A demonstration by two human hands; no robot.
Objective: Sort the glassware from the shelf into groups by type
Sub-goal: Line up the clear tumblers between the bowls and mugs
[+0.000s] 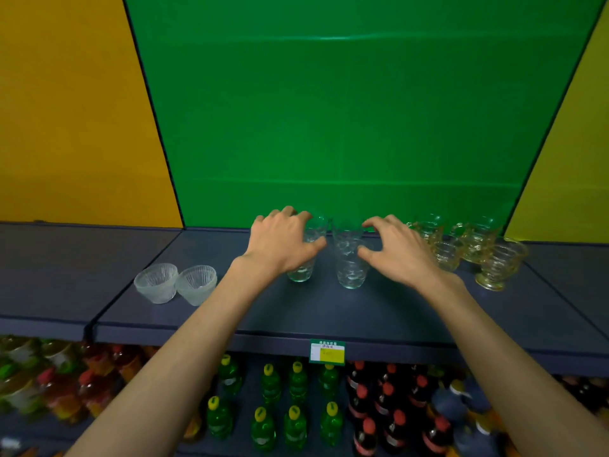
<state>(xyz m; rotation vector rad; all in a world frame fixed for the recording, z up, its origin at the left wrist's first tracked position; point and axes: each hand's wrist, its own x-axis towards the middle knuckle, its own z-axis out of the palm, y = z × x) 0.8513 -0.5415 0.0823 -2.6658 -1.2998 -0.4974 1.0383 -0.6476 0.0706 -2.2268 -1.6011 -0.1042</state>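
The left hand [280, 240] is curled round a clear tumbler [301, 272], thumb on its near side and fingers over its rim; the glass is smooth, tapered and faintly patterned. The right hand [397, 249] is held half open, fingers bent like a claw, just right of a stack of clear tumblers [351, 258]; contact with it cannot be told. The stack stands just right of the held tumbler on the dark grey shelf [296, 318]. Well left of the held tumbler, two ribbed frosted bowls [176, 283] are seen touching. To its right, past the stack, amber ridged footed cups [478, 249] are clustered. Below, green-bodied bottles [280, 400] stand in rows.
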